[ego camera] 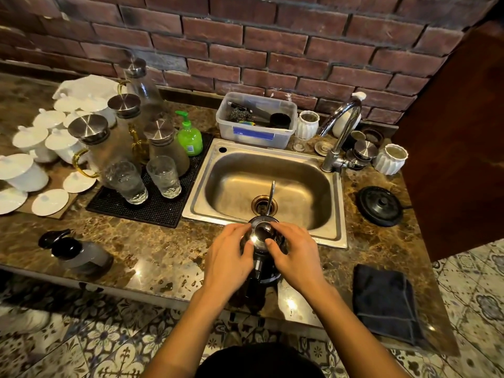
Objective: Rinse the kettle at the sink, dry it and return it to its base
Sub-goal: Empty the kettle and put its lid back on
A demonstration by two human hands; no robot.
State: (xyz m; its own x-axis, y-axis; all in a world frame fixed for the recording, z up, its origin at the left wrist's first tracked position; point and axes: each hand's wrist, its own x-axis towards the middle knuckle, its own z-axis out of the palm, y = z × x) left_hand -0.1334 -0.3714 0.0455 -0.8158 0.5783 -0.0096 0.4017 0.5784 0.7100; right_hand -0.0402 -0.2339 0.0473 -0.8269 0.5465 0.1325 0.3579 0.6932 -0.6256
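Observation:
A steel gooseneck kettle [262,232] stands on the counter at the front rim of the sink [336,211]. Its thin spout [271,196] reaches out over the drain, and its black handle points back toward me. The top looks open, with a shiny inside showing. My left hand [231,256] grips the kettle's left side and my right hand [293,255] grips its right side, fingers curled around the rim. The round black kettle base [380,205] sits on the counter right of the sink. No water runs from the faucet [342,126].
A folded dark towel [384,298] lies on the counter at the front right. Left of the sink, glass carafes, tumblers and a green soap bottle [189,136] stand on a black mat. White lidded cups crowd the far left. A plastic tub [256,132] sits behind the sink.

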